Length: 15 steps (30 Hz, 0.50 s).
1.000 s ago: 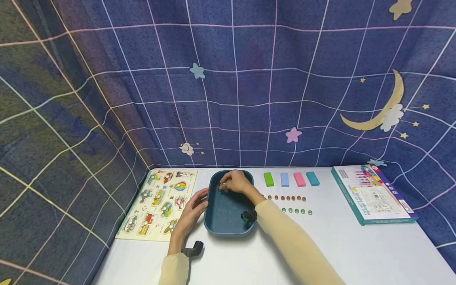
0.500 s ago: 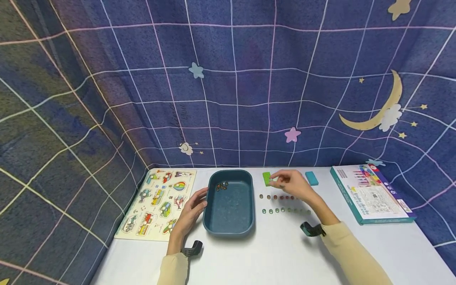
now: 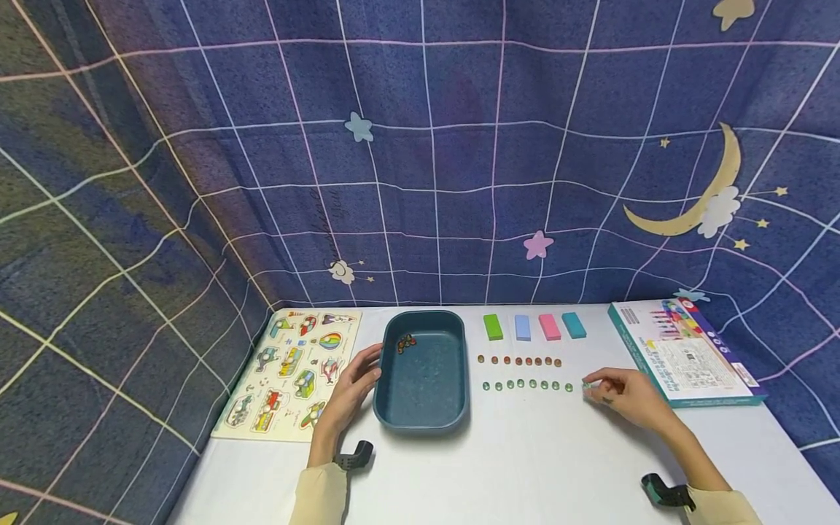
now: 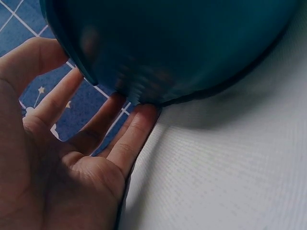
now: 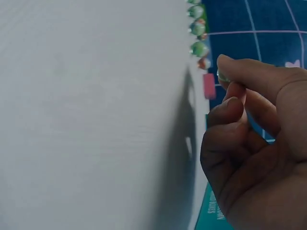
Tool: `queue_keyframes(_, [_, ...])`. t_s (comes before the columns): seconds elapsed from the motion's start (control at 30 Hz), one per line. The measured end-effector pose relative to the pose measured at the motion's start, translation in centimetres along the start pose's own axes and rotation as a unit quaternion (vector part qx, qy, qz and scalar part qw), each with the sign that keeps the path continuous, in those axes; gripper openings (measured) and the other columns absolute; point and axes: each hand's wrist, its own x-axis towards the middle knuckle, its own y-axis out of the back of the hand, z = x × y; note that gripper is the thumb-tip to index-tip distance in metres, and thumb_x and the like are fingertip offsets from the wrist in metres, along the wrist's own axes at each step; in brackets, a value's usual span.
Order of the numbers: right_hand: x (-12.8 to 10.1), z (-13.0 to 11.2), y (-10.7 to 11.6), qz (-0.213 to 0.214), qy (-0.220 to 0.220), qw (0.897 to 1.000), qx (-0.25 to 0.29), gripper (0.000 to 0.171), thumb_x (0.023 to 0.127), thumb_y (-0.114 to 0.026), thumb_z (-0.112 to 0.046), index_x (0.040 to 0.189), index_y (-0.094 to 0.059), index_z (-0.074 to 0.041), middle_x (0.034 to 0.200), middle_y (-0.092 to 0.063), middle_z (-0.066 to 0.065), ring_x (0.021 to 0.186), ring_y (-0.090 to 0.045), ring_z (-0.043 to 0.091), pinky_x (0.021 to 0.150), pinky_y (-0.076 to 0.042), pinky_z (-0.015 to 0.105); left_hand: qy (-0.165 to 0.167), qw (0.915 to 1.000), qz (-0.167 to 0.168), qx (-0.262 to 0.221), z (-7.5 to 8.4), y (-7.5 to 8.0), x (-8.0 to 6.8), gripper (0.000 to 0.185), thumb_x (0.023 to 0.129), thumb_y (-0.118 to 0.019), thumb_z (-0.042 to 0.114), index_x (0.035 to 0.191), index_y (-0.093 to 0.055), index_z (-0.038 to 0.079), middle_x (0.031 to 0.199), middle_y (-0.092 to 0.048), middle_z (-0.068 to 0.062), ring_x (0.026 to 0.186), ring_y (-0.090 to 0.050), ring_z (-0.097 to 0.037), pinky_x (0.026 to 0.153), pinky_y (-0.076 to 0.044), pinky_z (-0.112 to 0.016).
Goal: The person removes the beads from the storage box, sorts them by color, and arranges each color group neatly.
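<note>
Pinching one green bead (image 3: 586, 387), right hand (image 3: 626, 399) nears seven green beads (image 3: 527, 384).

A green glass bead (image 3: 586, 387) sits pinched at the right hand's (image 3: 623, 399) fingertips, just past the right end of the green bead row (image 3: 527, 384), right of the dark teal tray (image 3: 423, 412). The left hand (image 3: 351, 390) rests against that tray's left wall.

You can't tell what your right hand (image 3: 623, 399) pinches; its fingertips (image 5: 229, 72) hide it. The beads in the blue tray (image 3: 420, 415) are too small to count. The box (image 3: 682, 354) print is too blurry to read.
</note>
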Motion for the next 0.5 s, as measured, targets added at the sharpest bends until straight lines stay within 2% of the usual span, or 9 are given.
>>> queue_keyframes(0.2, [0.2,0.8,-0.9,-0.009,-0.005,0.998,-0.056,0.016,0.092,-0.081,-0.017,0.106,-0.08,-0.009,0.072,-0.059,-0.007,0.062,-0.046,0.0,0.058,-0.039,0.021,0.0,1.0,-0.006,0.001,0.0,0.1,0.0,0.057,0.106,-0.059,0.013,0.16,-0.042,0.011,0.167,-0.041,-0.019,0.142,-0.05,-0.017,0.112,-0.05,-0.022])
queue_keyframes(0.5, [0.4,0.4,-1.0,-0.019,0.004,0.998,-0.058,0.018,0.092,-0.081,-0.015,0.108,-0.08,-0.008,0.071,-0.058,-0.006,0.06,-0.045,0.0,0.057,-0.039,0.021,0.001,1.0,-0.003,-0.001,0.1,0.0,0.0,0.057,0.105,-0.059,0.013,0.16,-0.043,0.011,0.166,-0.041,-0.019,0.142,-0.05,-0.02,0.111,-0.05,-0.021])
